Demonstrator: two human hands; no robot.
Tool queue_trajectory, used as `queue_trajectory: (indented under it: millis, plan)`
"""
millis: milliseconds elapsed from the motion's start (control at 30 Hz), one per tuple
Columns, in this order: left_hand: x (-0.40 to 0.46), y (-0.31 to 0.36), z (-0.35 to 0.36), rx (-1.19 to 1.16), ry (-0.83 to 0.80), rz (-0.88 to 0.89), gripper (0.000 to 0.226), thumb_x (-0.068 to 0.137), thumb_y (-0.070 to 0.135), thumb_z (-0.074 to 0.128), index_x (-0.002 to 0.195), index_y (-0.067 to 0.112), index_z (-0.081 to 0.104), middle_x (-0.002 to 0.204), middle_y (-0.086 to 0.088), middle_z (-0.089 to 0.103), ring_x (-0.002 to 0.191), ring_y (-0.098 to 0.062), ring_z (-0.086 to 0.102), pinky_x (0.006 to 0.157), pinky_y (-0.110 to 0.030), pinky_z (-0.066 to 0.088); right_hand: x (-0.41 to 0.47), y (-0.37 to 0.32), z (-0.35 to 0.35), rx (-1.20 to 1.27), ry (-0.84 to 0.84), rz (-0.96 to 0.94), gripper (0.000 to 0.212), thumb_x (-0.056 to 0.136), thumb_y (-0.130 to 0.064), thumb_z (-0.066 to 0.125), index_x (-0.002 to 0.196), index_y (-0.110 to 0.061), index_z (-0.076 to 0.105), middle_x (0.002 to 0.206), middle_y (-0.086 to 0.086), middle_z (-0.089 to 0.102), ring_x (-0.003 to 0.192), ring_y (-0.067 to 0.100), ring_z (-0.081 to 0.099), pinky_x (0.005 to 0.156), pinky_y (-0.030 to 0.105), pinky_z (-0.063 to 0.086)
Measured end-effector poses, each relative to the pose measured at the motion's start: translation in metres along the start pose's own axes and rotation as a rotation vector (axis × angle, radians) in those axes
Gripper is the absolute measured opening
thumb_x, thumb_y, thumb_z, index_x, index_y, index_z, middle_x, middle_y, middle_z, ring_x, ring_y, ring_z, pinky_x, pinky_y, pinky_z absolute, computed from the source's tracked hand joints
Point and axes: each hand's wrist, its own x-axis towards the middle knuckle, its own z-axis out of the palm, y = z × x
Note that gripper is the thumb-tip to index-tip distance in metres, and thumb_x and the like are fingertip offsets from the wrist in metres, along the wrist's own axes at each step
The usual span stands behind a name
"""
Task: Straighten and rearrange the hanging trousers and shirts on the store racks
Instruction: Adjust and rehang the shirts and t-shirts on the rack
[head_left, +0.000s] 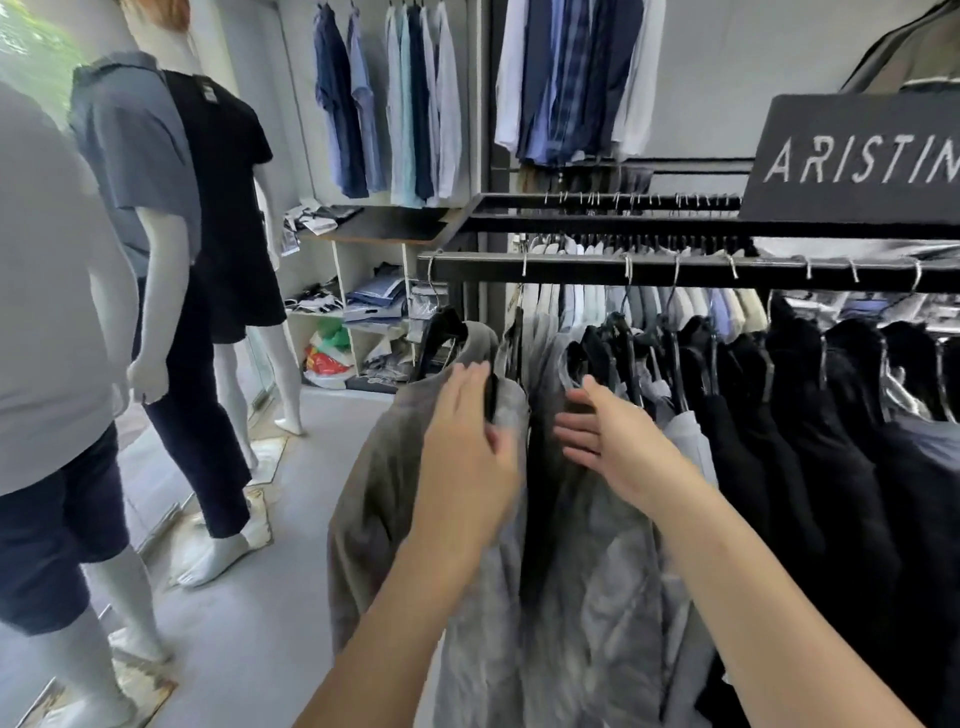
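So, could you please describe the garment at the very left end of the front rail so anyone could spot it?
Find the black front rail below the sign. At its left end hangs a taupe top under the left hand. Its neighbours are grey or black; it alone is brownish.

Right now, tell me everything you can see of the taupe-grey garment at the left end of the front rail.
The taupe-grey garment hangs first on the black front rail, on a dark hanger with a metal hook. It looks like soft, matte fabric with a rounded neckline, its sleeve drooping toward the floor. It hangs angled, turned out from the row. The left hand lies on its shoulder, fingers straight, over the hanger's arm. A lighter grey garment hangs right beside it.
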Motion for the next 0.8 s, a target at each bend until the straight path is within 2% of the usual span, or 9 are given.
queue_trajectory:
  millis: [67,133,233,300,367,533,667,733,800]
  plan:
    - [0.005,0.016,0.026,-0.022,-0.196,-0.100,0.087,0.084,0.026,0.069,0.152,0.010,0.018,0.156,-0.009,0.025,0.145,-0.019,0.022,0.114,-0.019,0.018,0.001,-0.002,-0.007,0.073,-0.005,0.018,0.053,0.104,-0.043,0.036,0.145,-0.011,0.041,0.139,0.019,0.052,0.126,0.032,0.053,0.105,0.043,0.044]
    - [0.012,0.005,0.034,0.154,-0.381,-0.236,0.102,0.081,0.028,0.071,0.153,0.015,0.000,0.154,-0.013,0.026,0.139,-0.028,0.032,0.110,-0.038,0.035,0.003,0.000,-0.011,0.080,0.000,0.032,0.056,0.103,-0.047,0.036,0.148,-0.014,0.036,0.143,0.018,0.049,0.130,0.030,0.050,0.106,0.043,0.041]
    - [0.023,-0.026,0.012,0.281,-0.352,-0.378,0.078,0.079,0.012,0.060,0.147,0.012,0.022,0.132,-0.019,0.052,0.119,-0.038,0.052,0.091,-0.043,0.048,0.009,0.003,-0.018,0.028,0.001,0.044,0.059,0.102,-0.050,0.036,0.151,-0.018,0.031,0.150,0.012,0.043,0.138,0.025,0.042,0.108,0.040,0.035]
    - [0.030,-0.036,-0.005,0.291,-0.339,-0.416,0.040,0.083,0.010,0.055,0.121,0.011,0.044,0.123,-0.017,0.057,0.114,-0.036,0.054,0.083,-0.037,0.046,0.010,0.002,-0.022,-0.003,-0.016,0.042,0.059,0.102,-0.050,0.035,0.152,-0.020,0.029,0.152,0.010,0.041,0.140,0.023,0.039,0.109,0.038,0.033]
    - [0.036,-0.038,-0.013,0.295,-0.369,-0.403,0.022,0.088,0.010,0.053,0.110,0.012,0.048,0.122,-0.014,0.058,0.113,-0.033,0.054,0.078,-0.030,0.039,0.009,0.002,-0.029,-0.013,-0.033,0.050,0.059,0.102,-0.049,0.036,0.153,-0.021,0.028,0.153,0.009,0.040,0.141,0.022,0.037,0.112,0.039,0.031]
    - [0.039,-0.028,-0.010,0.318,-0.352,-0.308,0.011,0.090,0.005,0.049,0.099,0.011,0.044,0.115,-0.016,0.060,0.104,-0.034,0.056,0.071,-0.027,0.033,0.013,0.003,-0.036,-0.021,-0.071,0.046,0.061,0.103,-0.049,0.035,0.154,-0.018,0.024,0.154,0.009,0.038,0.142,0.023,0.036,0.113,0.039,0.030]
    - [0.051,-0.023,-0.003,0.321,-0.285,-0.280,0.019,0.085,0.003,0.047,0.103,0.008,0.049,0.107,-0.016,0.059,0.094,-0.031,0.055,0.068,-0.030,0.035,0.025,0.005,-0.032,-0.202,0.016,0.033,0.063,0.099,-0.054,0.035,0.145,-0.012,0.043,0.148,0.010,0.046,0.137,0.028,0.042,0.114,0.045,0.032]
    - [0.064,-0.018,0.004,0.326,-0.278,-0.273,0.020,0.083,0.003,0.046,0.102,0.007,0.051,0.104,-0.017,0.058,0.096,-0.035,0.056,0.070,-0.034,0.041,0.022,0.007,-0.026,-0.293,0.005,-0.020,0.060,0.096,-0.056,0.034,0.133,-0.013,0.055,0.143,0.011,0.051,0.134,0.031,0.045,0.113,0.049,0.033]
    - [0.073,-0.014,0.012,0.319,-0.290,-0.276,0.024,0.084,0.004,0.044,0.107,0.006,0.052,0.109,-0.018,0.058,0.100,-0.037,0.056,0.077,-0.037,0.046,0.023,0.010,-0.023,-0.362,0.043,-0.022,0.055,0.083,-0.061,0.031,0.100,-0.021,0.065,0.137,0.008,0.056,0.127,0.032,0.049,0.110,0.049,0.034]
